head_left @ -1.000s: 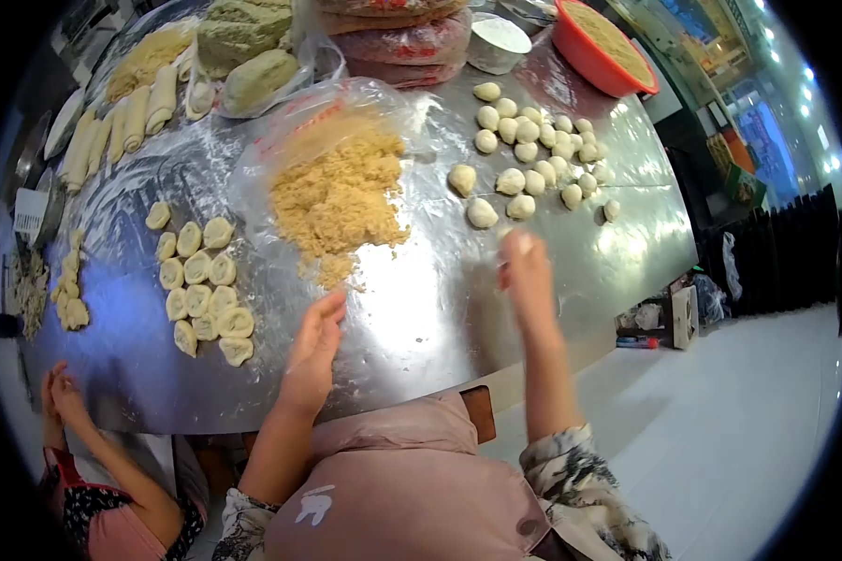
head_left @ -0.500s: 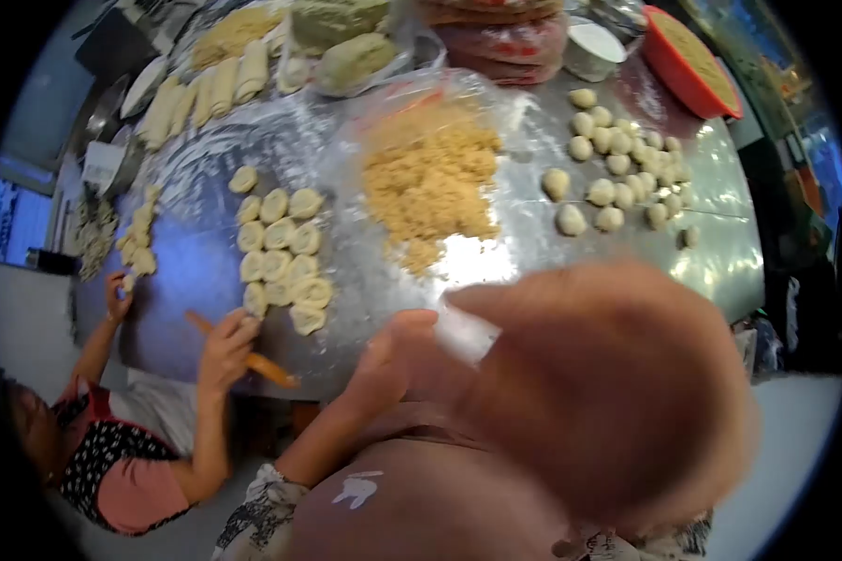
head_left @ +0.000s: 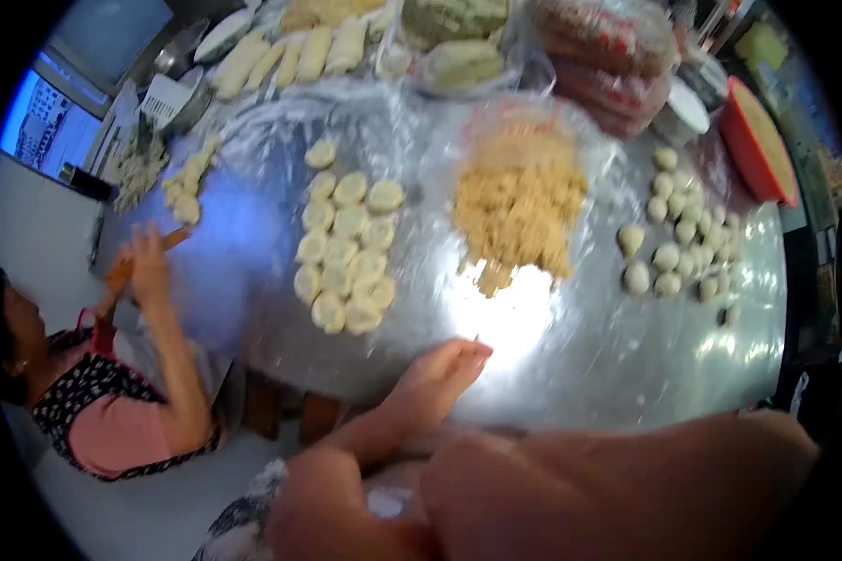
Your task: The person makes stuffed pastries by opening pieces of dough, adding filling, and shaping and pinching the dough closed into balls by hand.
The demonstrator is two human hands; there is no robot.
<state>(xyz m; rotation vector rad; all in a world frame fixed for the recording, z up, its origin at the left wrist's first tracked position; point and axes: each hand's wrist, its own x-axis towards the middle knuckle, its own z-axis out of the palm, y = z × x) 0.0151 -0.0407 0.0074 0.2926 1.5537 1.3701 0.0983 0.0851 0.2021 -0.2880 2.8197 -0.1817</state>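
My left hand (head_left: 442, 374) is over the near edge of the metal table, fingers curled together; anything inside them is hidden. Beyond it lies a heap of crumbly yellow filling (head_left: 524, 206) on a plastic bag. Flattened dough rounds (head_left: 351, 222) sit in rows to the left of the heap. My right hand (head_left: 346, 496) is very close to the camera, large and blurred across the bottom of the view, its fingers not clear. Round pale balls (head_left: 686, 229) are grouped on the table's right side.
At left, a co-worker's hands (head_left: 150, 262) are at a wooden rolling pin (head_left: 173, 238), near small dough pieces (head_left: 187, 192). Dough rolls (head_left: 313, 51), bagged greenish dough (head_left: 458, 61), reddish bags (head_left: 617, 65), a white bowl (head_left: 688, 112) and a red basin (head_left: 753, 140) line the back.
The view has shifted, so the table's things appear farther right. My right hand has dropped lower in view. The co-worker's hands and rolling pin have moved away from the dough rounds.
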